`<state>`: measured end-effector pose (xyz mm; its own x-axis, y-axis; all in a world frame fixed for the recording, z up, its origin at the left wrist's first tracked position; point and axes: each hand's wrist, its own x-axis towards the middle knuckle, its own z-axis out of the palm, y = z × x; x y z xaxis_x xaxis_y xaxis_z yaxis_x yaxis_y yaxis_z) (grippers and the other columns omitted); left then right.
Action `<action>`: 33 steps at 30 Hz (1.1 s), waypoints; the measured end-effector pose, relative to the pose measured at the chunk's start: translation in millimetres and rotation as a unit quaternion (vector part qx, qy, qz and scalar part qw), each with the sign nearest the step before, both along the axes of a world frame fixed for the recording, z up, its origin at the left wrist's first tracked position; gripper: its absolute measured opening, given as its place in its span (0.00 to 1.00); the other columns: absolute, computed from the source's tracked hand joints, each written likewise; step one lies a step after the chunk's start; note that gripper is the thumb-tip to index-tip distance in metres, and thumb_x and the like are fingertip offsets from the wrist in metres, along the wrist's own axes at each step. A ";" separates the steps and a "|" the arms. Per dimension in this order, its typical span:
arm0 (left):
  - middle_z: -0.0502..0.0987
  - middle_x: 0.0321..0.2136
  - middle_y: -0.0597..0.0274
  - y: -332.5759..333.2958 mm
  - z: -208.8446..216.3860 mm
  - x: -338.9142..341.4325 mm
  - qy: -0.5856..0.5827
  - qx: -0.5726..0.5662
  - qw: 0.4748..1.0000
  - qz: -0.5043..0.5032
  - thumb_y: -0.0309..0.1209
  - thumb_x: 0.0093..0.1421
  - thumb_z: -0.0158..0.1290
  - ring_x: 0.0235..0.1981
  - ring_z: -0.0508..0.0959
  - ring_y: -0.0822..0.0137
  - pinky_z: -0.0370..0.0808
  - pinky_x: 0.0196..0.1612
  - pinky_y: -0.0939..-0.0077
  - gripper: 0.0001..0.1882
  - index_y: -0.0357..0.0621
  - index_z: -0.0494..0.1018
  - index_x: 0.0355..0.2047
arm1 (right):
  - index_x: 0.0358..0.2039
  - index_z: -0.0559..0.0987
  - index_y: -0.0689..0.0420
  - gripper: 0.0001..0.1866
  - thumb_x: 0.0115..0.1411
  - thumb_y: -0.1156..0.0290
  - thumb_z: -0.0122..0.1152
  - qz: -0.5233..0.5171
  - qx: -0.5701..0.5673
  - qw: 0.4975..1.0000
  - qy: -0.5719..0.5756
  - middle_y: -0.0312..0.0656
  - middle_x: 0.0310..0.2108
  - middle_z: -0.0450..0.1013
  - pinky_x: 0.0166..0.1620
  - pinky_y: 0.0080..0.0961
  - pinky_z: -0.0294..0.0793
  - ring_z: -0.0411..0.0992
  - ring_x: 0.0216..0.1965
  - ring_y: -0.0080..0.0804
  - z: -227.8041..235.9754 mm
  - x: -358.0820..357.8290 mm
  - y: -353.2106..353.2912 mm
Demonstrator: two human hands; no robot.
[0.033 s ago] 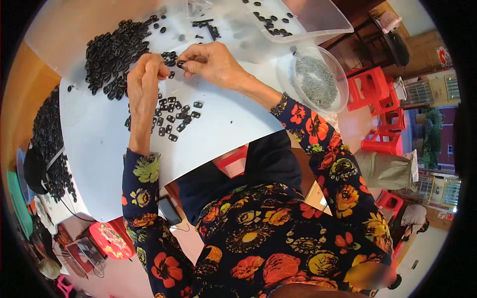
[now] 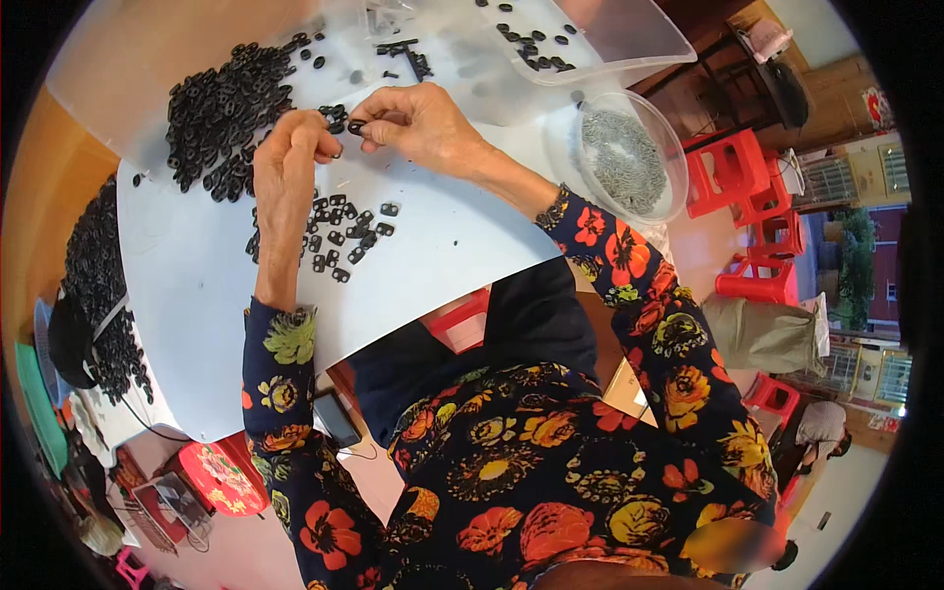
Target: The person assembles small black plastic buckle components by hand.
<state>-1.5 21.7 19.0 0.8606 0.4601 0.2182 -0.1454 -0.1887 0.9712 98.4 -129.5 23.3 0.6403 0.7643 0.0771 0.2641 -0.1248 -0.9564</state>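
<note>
My right hand point(image 2: 425, 123) is closed in a pinch on a small black oval piece point(image 2: 355, 127) with a hole in it. To its left, my left hand point(image 2: 291, 147) has its thumb and fingers pressed together, and a small dark piece point(image 2: 337, 153) shows at their tips. Just behind the fingertips lies a little group of black oval pieces point(image 2: 334, 111). A large heap of such pieces point(image 2: 221, 113) sits at the far left. Several small black blocks with holes point(image 2: 344, 231) are scattered nearer me, partly behind my left forearm.
A clear round tub of small silvery metal parts point(image 2: 624, 162) stands right. A clear plastic bin point(image 2: 629, 44) with black ovals is at the back. More black pieces point(image 2: 93, 256) are piled beyond the white table point(image 2: 197, 324) at left. Red stools point(image 2: 728, 172) stand beyond.
My left fingertips have closed further over the small dark piece, which showed more fully before. My right hand stays nearly still with its oval piece.
</note>
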 end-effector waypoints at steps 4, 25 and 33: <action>0.76 0.25 0.65 -6.5 -1.3 -0.6 0.041 -0.028 0.997 -0.064 0.31 0.59 0.45 0.29 0.70 0.77 0.68 0.36 0.81 0.12 0.36 0.73 0.37 | 0.40 0.76 0.64 0.10 0.57 0.81 0.53 0.004 0.048 0.998 -0.036 0.39 0.29 0.76 0.37 0.18 0.74 0.75 0.32 0.22 0.8 -1.6 -3.5; 0.75 0.29 0.63 -2.6 -14.6 3.0 0.014 -0.111 0.986 -0.123 0.27 0.63 0.45 0.32 0.73 0.75 0.69 0.39 0.81 0.12 0.33 0.72 0.42 | 0.34 0.77 0.63 0.07 0.54 0.77 0.59 -0.022 0.090 0.995 -0.046 0.36 0.25 0.75 0.32 0.18 0.72 0.71 0.26 0.18 -3.2 -3.4 -0.3; 0.74 0.30 0.64 -4.6 -16.7 3.7 -0.020 -0.243 0.955 -0.168 0.27 0.64 0.44 0.32 0.72 0.74 0.70 0.40 0.78 0.12 0.33 0.72 0.44 | 0.40 0.77 0.61 0.12 0.53 0.79 0.61 0.003 0.113 0.986 -0.124 0.29 0.25 0.69 0.34 0.15 0.71 0.66 0.27 0.16 1.0 -9.4 -4.7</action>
